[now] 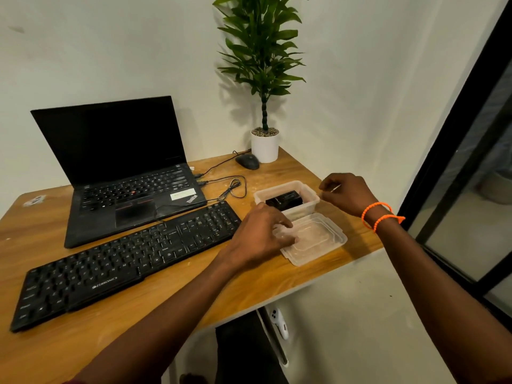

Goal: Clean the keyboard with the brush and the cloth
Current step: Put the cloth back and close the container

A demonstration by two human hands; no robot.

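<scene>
since the kit sat in the clear plastic tub (288,189), my left hand (260,234) pinned its clear lid (318,242) with loose fingers while my right hand (346,192) pinched something thin.

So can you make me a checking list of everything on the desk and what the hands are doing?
Surface: wooden desk, pale specks and smudges on it.
Job's things: black keyboard lies in front of the laptop; brush and cloth not clearly seen. Clear tub holds something dark; I cannot tell what.
Clutter: open laptop, screen dark; mouse; potted plant; clear lid lying beside the tub.
Grippers: left hand rests on the lid's edge; right hand pinches something thin beside the tub.
Cables: thin black cables loop between laptop and tub.
Surroundings: pale wall, dark-framed glass on the right.
</scene>
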